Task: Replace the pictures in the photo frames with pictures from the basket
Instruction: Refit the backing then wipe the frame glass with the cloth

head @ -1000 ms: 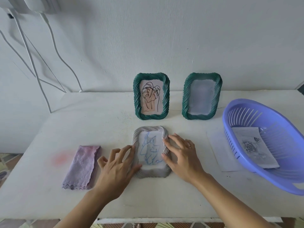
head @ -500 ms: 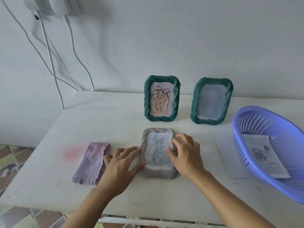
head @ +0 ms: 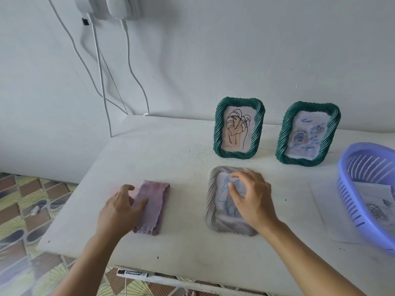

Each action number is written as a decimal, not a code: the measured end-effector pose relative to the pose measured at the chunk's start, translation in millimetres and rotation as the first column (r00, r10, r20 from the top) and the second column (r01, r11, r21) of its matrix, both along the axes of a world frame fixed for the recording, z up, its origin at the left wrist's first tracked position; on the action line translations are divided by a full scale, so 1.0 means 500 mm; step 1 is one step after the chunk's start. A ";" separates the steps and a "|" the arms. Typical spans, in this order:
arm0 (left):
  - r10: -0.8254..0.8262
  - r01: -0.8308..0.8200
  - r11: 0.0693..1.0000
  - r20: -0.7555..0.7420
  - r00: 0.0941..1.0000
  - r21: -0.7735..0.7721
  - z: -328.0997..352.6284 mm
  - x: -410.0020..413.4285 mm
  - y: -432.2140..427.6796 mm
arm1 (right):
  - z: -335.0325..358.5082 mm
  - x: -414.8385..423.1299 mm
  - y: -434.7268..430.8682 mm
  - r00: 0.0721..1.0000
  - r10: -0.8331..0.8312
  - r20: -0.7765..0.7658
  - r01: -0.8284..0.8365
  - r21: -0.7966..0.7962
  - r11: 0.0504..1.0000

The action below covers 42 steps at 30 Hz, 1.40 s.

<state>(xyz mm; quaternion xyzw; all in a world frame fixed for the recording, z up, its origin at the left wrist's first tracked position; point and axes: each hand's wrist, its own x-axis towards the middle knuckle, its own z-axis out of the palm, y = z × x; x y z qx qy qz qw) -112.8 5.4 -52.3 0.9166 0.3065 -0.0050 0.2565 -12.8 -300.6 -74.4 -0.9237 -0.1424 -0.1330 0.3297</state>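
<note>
Right hand is working the flat grey rope-edged photo frame
Curled fingers are pinching its blue-scribbled paper picture; frame is lying twelve-to-six, lilac plastic basket at three, left hand resting loose on folded purple cloth at nine.

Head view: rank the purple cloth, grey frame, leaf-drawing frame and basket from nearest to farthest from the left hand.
1. Purple cloth, touching the left hand at its fingers.
2. Grey frame, lying flat to the right of the cloth.
3. Leaf-drawing frame, upright behind the grey one.
4. Basket, far right.
</note>
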 end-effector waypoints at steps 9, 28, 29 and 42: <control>-0.036 0.053 0.981 0.096 0.995 -0.185 0.029 0.022 -0.047 | -0.025 -0.010 -0.035 0.997 -0.030 -0.078 0.034 0.041 0.999; 0.036 0.307 0.450 0.360 0.932 -0.839 0.140 0.101 -0.340 | 0.111 -0.065 -0.055 0.923 0.287 -0.255 -0.172 0.394 0.903; 0.009 0.324 0.411 0.359 0.933 -0.852 0.144 0.103 -0.348 | 0.110 -0.066 -0.062 0.922 0.281 -0.265 -0.159 0.404 0.901; -0.662 0.647 0.750 0.141 0.736 0.140 0.022 0.099 -0.249 | 0.067 -0.013 -0.156 0.983 0.181 0.011 -0.180 0.189 0.965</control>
